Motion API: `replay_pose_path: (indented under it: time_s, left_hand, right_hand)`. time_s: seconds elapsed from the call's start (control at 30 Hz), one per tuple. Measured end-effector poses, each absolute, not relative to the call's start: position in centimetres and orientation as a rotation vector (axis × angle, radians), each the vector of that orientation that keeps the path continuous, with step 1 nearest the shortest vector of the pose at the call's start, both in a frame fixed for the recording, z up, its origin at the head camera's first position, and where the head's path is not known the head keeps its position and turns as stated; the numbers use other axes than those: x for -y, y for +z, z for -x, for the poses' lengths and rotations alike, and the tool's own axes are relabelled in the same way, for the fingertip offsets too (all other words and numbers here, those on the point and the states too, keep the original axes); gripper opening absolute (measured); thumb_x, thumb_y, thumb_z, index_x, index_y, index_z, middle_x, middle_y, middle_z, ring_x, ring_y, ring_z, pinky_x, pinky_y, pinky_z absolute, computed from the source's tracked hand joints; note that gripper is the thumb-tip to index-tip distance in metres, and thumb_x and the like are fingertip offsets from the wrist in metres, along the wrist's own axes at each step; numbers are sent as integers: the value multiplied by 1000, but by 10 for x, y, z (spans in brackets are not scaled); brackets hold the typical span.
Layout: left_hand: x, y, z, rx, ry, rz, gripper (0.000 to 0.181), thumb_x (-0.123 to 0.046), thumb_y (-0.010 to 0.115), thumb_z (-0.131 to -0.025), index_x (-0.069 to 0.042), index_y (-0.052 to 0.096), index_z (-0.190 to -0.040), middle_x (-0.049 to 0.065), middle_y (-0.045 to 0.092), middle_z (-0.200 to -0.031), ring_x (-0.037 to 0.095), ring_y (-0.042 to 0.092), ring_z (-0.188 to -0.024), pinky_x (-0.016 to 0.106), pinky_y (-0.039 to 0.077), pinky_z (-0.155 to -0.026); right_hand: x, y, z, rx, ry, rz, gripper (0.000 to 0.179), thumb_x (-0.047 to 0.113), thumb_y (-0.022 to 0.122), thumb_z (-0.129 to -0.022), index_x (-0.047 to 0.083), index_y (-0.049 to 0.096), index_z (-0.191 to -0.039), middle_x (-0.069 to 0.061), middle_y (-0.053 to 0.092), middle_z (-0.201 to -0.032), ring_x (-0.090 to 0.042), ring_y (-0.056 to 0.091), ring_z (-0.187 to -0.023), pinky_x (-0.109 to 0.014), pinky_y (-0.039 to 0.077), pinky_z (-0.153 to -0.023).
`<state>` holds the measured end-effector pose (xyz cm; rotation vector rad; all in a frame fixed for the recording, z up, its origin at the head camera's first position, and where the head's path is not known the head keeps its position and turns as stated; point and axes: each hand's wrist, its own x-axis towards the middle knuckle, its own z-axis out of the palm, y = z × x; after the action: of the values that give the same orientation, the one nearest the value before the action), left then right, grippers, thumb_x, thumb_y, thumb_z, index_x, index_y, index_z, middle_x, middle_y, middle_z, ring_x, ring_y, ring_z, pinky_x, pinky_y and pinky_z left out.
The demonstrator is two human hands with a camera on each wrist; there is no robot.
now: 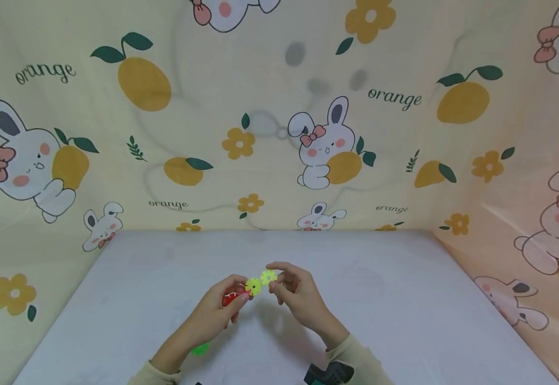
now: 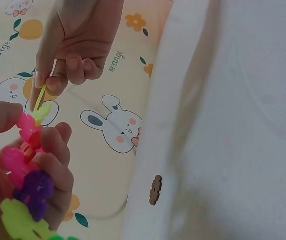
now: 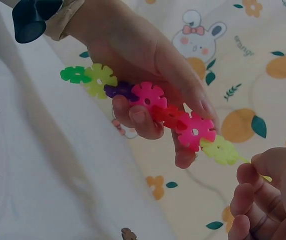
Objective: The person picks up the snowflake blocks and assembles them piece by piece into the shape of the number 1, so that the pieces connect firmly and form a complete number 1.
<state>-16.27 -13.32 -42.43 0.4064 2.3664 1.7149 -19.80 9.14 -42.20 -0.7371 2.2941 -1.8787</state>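
My left hand (image 1: pixel 212 307) holds a chain of interlocking flower-shaped plastic discs along its palm and fingers. In the right wrist view the chain runs from a green disc (image 3: pixel 75 74) through yellow, purple (image 3: pixel 121 91), pink (image 3: pixel 149 96), red (image 3: pixel 170 117) and pink to a yellow disc (image 3: pixel 220 150) at the far end. The left thumb presses near that end. My right hand (image 1: pixel 301 294) pinches another yellow disc (image 1: pixel 269 276) between thumb and index finger. Its edge meets the chain's end disc, turned edge-on to it in the left wrist view.
A small brown disc (image 2: pixel 156 190) lies on the white table (image 1: pixel 404 310). Behind and at the sides hangs a cream cloth (image 1: pixel 260 69) printed with rabbits and oranges. A dark device (image 1: pixel 330 373) is strapped at the right wrist, over a beige sleeve (image 1: pixel 361 358).
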Motion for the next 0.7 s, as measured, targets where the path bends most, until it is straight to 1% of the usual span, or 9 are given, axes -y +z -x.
replay_pose_path:
  time_s: [0.07,0.17,0.23,0.4,0.53,0.7]
  left_hand:
    - [133,-425,163,-2370,1718,-414,31,-26,58,-104,-8,55,-130,20,64,-114,9,53,-60,20,42,-48]
    - [133,-426,163,-2375,1721,-405,30,-26,58,-104,-10,56,-129,20,63,-114,9,53,-61,20,42,-48]
    - [133,-427,163,-2377,1720,-407,30,-26,59,-103,-10,56,-129,20,63,-114,9,53,-60,20,42,-48]
    - [132,-427,163,-2377,1725,-414,30,-25,59,-103,-10,56,-129,21,63,-114,8,53,-60,19,42,-48]
    - [132,-425,163,-2386,1732,-422,31,-24,61,-102,-8,56,-129,19,63,-114,10,53,-61,21,44,-50]
    - [131,-424,162,-2434,1723,-408,33,-24,64,-100,-8,59,-128,17,66,-117,17,59,-68,24,52,-59]
  right_hand:
    - [-91,-423,198,-2281,-1885,735,35,3,63,-97,1,61,-132,-23,65,-86,-4,55,-58,-24,51,-59]
    - [-91,-422,199,-2267,-1890,722,36,4,65,-96,-2,61,-131,-21,67,-85,-4,56,-57,-22,50,-59]
    - [-91,-422,199,-2268,-1889,705,36,4,66,-95,-2,62,-130,-22,67,-85,-4,57,-57,-20,49,-59]
    - [-91,-423,199,-2269,-1885,685,36,3,66,-94,-5,62,-129,-31,66,-87,-5,58,-57,-19,45,-56]
    - [-90,-422,199,-2268,-1874,678,36,1,65,-94,-8,61,-129,-32,65,-87,-5,58,-58,-19,45,-56]
    - [-90,-420,197,-2276,-1844,653,37,1,66,-93,-8,62,-129,-15,66,-82,-5,58,-58,-18,41,-53]
